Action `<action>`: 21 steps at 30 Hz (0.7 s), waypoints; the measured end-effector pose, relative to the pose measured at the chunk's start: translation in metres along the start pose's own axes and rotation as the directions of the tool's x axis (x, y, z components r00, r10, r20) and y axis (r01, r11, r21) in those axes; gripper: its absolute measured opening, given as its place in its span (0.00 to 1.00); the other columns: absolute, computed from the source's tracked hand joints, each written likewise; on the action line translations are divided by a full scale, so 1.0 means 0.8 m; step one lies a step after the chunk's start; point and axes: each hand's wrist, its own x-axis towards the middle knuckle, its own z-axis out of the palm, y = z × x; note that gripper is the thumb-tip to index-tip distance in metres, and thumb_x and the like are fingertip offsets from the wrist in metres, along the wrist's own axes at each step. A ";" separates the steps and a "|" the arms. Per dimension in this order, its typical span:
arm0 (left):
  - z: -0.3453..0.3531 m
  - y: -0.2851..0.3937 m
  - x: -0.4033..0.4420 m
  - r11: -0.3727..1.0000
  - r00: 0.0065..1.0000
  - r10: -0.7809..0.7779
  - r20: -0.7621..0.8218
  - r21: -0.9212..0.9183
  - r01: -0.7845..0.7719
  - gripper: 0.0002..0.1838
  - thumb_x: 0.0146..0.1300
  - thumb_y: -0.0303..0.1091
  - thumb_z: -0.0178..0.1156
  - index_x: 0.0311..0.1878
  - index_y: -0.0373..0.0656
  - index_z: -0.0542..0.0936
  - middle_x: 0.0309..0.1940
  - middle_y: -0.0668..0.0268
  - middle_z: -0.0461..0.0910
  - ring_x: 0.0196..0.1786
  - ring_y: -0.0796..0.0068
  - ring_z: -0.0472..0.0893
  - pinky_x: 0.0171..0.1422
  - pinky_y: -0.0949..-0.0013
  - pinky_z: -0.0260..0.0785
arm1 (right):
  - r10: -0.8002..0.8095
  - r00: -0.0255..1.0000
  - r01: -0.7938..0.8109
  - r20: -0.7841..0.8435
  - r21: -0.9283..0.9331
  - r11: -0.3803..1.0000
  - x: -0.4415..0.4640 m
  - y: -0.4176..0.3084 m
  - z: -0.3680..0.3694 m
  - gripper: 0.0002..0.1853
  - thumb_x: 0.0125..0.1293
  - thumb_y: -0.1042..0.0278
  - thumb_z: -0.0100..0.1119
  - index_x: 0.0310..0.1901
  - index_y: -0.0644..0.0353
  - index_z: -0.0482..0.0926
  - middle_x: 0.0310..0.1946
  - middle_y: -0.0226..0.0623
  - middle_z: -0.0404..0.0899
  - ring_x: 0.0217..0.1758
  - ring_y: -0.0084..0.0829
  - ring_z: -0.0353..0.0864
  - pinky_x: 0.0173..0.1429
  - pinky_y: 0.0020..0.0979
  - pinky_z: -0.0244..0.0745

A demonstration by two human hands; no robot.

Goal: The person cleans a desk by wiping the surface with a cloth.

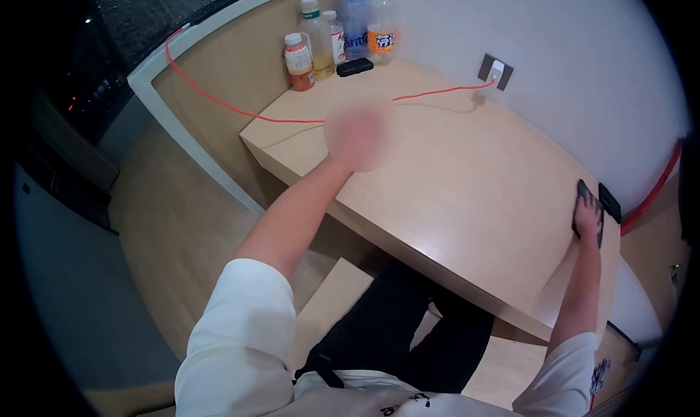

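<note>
A blur covers my left hand [359, 132], which is over the desk near its far left edge, so its fingers do not show. A red cable [288, 121] runs into the hand from both sides, raised off the desktop with its shadow below. Far to the right, my right hand [589, 214] lies on a dark, flat, phone-like slab [582, 189], fingers stretched along it. A second black flat object [610, 203] sits just beyond that slab by the wall.
Several bottles, among them an orange-capped one [381, 34], stand in the back left corner. In front of them lies a small black case [355, 67]. The cable reaches a white plug [498, 70] in the wall socket. A low partition [219, 81] borders the left side.
</note>
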 end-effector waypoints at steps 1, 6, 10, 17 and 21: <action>0.012 -0.009 -0.003 1.000 1.000 0.008 -0.005 0.030 -0.008 0.12 0.75 0.35 0.52 0.49 0.41 0.82 0.40 0.54 0.84 0.44 0.54 0.83 0.51 0.49 0.75 | -0.018 1.000 0.018 0.011 0.009 1.000 -0.022 -0.029 -0.009 0.34 0.79 0.34 0.30 0.84 0.26 0.47 0.87 0.23 0.44 0.87 0.52 0.45 0.84 0.65 0.41; 0.010 -0.009 0.001 0.986 0.986 -0.135 0.095 0.110 0.124 0.10 0.69 0.33 0.57 0.49 0.43 0.82 0.39 0.58 0.84 0.43 0.57 0.84 0.49 0.51 0.77 | -0.179 0.984 0.178 0.014 0.050 0.983 -0.112 -0.133 -0.035 0.34 0.79 0.35 0.32 0.84 0.27 0.49 0.87 0.25 0.44 0.88 0.49 0.43 0.85 0.62 0.38; 0.011 -0.020 -0.014 0.937 0.994 0.101 -0.030 0.339 -0.085 0.07 0.69 0.33 0.57 0.43 0.43 0.81 0.34 0.58 0.83 0.36 0.58 0.83 0.41 0.49 0.75 | -0.326 0.945 0.327 -0.030 0.119 0.937 -0.149 -0.130 -0.046 0.35 0.78 0.34 0.35 0.83 0.31 0.55 0.86 0.28 0.48 0.89 0.45 0.43 0.87 0.56 0.36; 0.003 -0.043 -0.016 0.994 1.000 -0.004 0.030 0.109 0.001 0.15 0.77 0.40 0.54 0.48 0.39 0.84 0.31 0.52 0.82 0.34 0.51 0.82 0.39 0.49 0.73 | -0.064 0.997 0.069 -0.047 0.119 0.990 -0.138 0.046 -0.050 0.35 0.78 0.34 0.35 0.83 0.30 0.54 0.87 0.28 0.46 0.89 0.43 0.43 0.88 0.54 0.35; 0.049 -0.111 -0.029 0.956 0.971 0.239 -0.024 0.179 -0.231 0.16 0.76 0.38 0.56 0.58 0.39 0.82 0.41 0.53 0.84 0.43 0.54 0.83 0.48 0.52 0.76 | 0.020 1.000 -0.019 -0.012 0.107 0.994 -0.106 0.119 -0.045 0.35 0.78 0.34 0.34 0.83 0.29 0.53 0.87 0.27 0.44 0.89 0.43 0.42 0.88 0.54 0.34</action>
